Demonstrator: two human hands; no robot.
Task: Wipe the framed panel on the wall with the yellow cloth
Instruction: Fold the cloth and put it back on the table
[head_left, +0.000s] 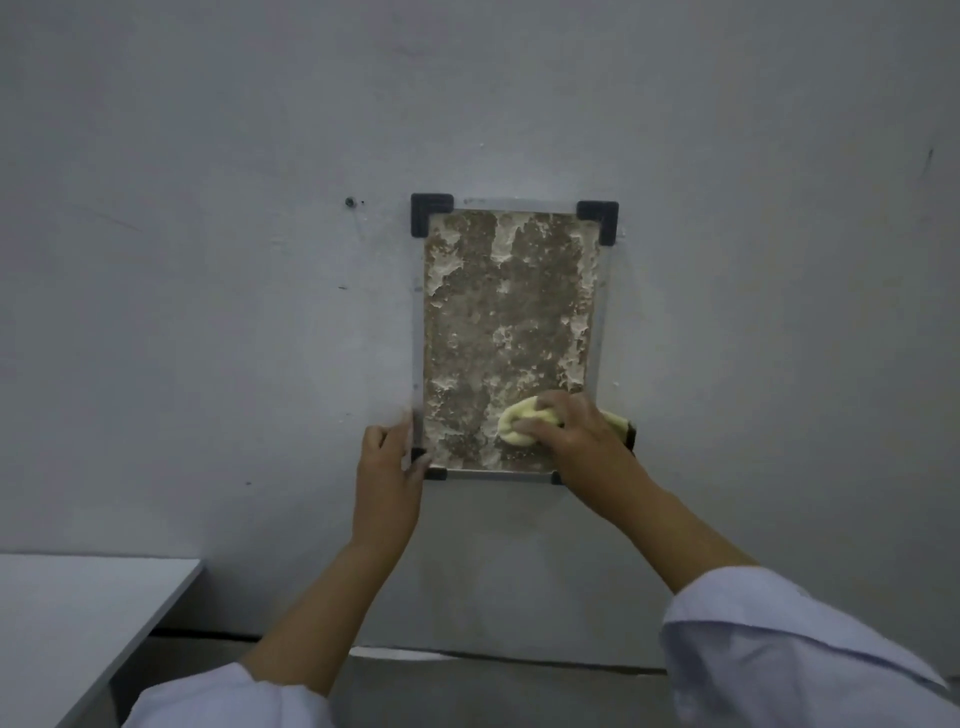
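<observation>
Panel (506, 332) steadied at its bottom-left corner by left hand (387, 467); right hand (576, 436) presses bunched cloth (517, 423) near bottom-right corner.

The tall rectangular framed panel (506, 332) at the centre has a rough, mottled brown face crusted with flaky white patches, edged by a thin, smooth silvery metal-looking rim with matt black plastic-looking corner caps (431, 212). The soft, fuzzy yellow cloth (519, 423), bunched at the panel's lower right, looks like plush fabric, and the pale lilac sleeves (795, 649) at the bottom are smooth woven cloth. The grey wall (208, 312) is matt painted plaster with small scuffs, and the white tabletop (67, 618) at lower left is smooth and matt.
</observation>
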